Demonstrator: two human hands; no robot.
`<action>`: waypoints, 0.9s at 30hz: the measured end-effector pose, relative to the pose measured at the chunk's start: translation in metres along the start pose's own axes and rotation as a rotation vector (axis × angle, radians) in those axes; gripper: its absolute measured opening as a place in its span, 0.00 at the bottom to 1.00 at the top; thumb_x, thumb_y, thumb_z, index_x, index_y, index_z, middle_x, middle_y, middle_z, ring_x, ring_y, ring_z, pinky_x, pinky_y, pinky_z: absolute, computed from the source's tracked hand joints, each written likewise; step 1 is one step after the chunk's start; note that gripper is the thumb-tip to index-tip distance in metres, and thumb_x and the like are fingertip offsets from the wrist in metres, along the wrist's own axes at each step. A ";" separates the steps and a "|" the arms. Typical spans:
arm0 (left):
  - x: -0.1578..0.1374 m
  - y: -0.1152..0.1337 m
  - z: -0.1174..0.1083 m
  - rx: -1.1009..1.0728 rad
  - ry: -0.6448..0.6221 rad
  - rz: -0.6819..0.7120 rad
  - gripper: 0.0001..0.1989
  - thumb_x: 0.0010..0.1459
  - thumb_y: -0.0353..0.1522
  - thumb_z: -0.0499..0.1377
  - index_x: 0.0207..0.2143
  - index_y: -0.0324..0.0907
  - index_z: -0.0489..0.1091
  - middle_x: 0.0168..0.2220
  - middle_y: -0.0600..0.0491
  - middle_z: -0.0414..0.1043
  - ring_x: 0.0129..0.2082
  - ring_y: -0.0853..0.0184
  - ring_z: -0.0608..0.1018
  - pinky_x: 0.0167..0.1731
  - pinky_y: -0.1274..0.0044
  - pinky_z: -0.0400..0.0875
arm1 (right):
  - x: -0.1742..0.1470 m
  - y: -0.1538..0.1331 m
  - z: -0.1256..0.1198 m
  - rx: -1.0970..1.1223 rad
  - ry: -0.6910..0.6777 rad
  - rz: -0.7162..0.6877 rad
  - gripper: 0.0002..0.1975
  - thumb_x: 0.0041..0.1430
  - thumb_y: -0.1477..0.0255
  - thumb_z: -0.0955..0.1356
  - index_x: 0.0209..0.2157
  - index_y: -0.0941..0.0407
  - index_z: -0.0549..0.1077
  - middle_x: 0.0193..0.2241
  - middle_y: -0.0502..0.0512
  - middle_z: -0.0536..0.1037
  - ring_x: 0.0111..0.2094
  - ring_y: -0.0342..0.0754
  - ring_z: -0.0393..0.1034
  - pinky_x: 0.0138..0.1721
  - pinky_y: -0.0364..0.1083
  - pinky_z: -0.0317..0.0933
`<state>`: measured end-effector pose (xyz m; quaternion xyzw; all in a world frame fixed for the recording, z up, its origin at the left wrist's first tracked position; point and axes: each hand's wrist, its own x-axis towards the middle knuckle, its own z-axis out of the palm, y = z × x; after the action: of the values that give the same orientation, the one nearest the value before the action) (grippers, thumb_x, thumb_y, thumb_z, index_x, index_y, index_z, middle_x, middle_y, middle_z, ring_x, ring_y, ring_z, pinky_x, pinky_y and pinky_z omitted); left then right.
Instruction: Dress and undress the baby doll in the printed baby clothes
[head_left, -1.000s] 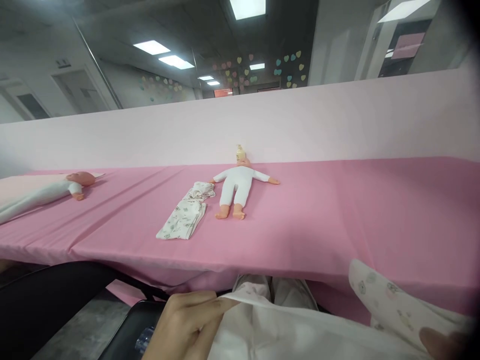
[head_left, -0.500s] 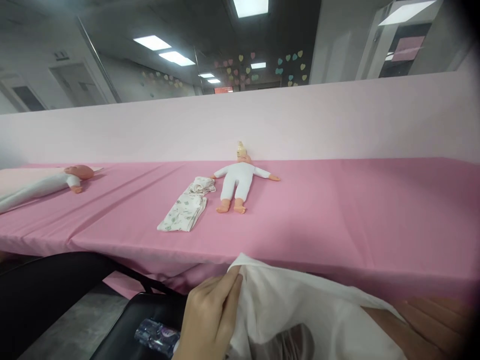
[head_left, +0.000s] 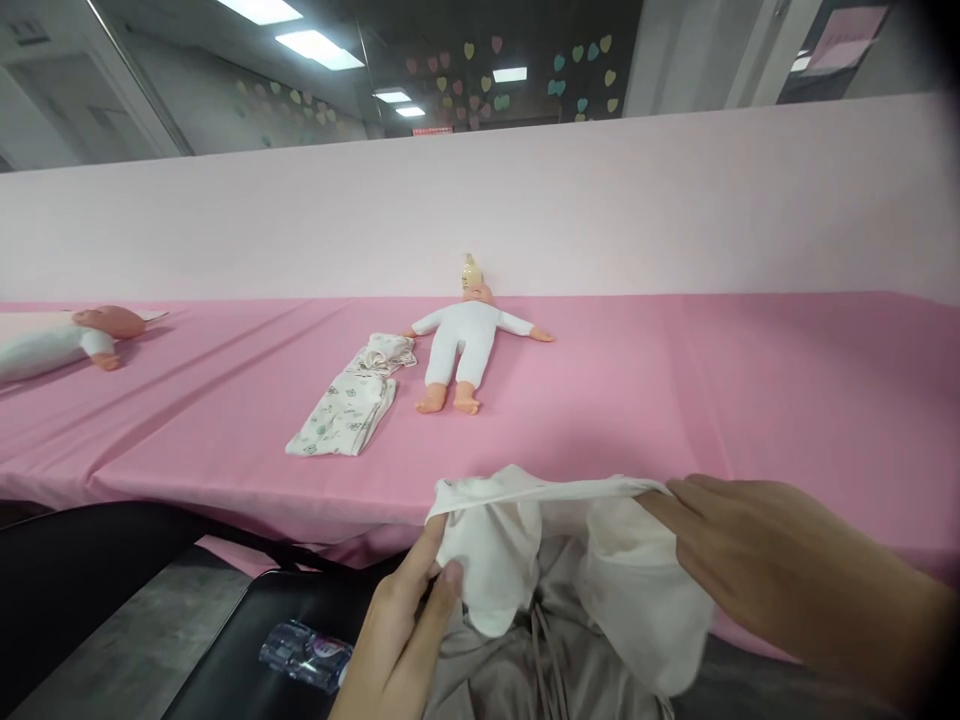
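Now the right hand (head_left: 739,550) is further in, nearer the left hand (head_left: 405,620), with the white baby garment (head_left: 495,565) between them above the grey pants (head_left: 547,660). Left finger and thumb pinch one end, nearly closed; right fingers curl on the other, thumb hidden. Holding both ends probably keeps its edge straight. The baby doll (head_left: 463,335) lies beyond.

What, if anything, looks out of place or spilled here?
A clear bottle lies on its side on the black chair, slightly odd for not standing upright; no spill shows. The held white cloth shows no visible damage.
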<state>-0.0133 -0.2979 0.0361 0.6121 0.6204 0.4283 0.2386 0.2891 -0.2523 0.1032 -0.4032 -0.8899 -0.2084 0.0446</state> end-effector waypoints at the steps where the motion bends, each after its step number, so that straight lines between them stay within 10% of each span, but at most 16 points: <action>1: 0.001 0.000 -0.001 0.008 -0.024 0.040 0.25 0.61 0.37 0.55 0.60 0.44 0.62 0.51 0.48 0.73 0.52 0.61 0.75 0.48 0.75 0.73 | 0.005 0.004 -0.003 0.031 -0.031 -0.013 0.13 0.46 0.83 0.61 0.33 0.54 0.69 0.24 0.51 0.70 0.20 0.42 0.59 0.21 0.45 0.41; 5: 0.010 0.004 -0.009 0.148 -0.099 0.246 0.24 0.60 0.30 0.52 0.60 0.42 0.62 0.48 0.47 0.75 0.46 0.63 0.78 0.41 0.76 0.75 | 0.016 0.016 -0.008 0.114 -0.090 0.016 0.19 0.53 0.86 0.58 0.41 0.54 0.70 0.28 0.51 0.73 0.18 0.41 0.58 0.20 0.45 0.39; 11: 0.021 0.020 -0.014 0.500 0.255 0.396 0.21 0.54 0.22 0.50 0.48 0.42 0.71 0.49 0.48 0.72 0.46 0.62 0.76 0.43 0.76 0.71 | 0.028 0.021 -0.012 0.118 -0.084 0.074 0.15 0.64 0.69 0.59 0.48 0.52 0.70 0.14 0.45 0.65 0.14 0.42 0.54 0.19 0.43 0.35; 16: 0.014 0.025 -0.020 0.516 0.234 0.507 0.16 0.53 0.22 0.50 0.37 0.43 0.74 0.30 0.52 0.72 0.32 0.66 0.73 0.32 0.77 0.68 | 0.029 0.020 -0.022 0.227 -0.220 0.137 0.20 0.56 0.61 0.67 0.50 0.51 0.71 0.14 0.44 0.63 0.15 0.43 0.56 0.20 0.41 0.38; 22: 0.026 0.016 -0.032 -0.062 0.050 0.572 0.15 0.57 0.32 0.56 0.17 0.40 0.63 0.26 0.53 0.58 0.29 0.69 0.68 0.32 0.75 0.69 | 0.015 0.040 -0.048 0.874 -0.594 0.004 0.28 0.46 0.57 0.71 0.51 0.47 0.73 0.23 0.47 0.72 0.21 0.43 0.64 0.22 0.39 0.50; 27: 0.064 -0.007 -0.028 -0.932 -0.434 0.924 0.24 0.63 0.39 0.51 0.15 0.40 0.52 0.12 0.59 0.51 0.15 0.77 0.64 0.22 0.82 0.69 | 0.015 0.047 -0.067 0.999 -0.538 -0.002 0.24 0.54 0.56 0.67 0.52 0.45 0.72 0.36 0.52 0.78 0.35 0.51 0.72 0.32 0.44 0.62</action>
<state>-0.0487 -0.2417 0.0593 0.7192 -0.0149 0.5758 0.3886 0.3077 -0.2414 0.1833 -0.3710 -0.8610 0.3480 0.0015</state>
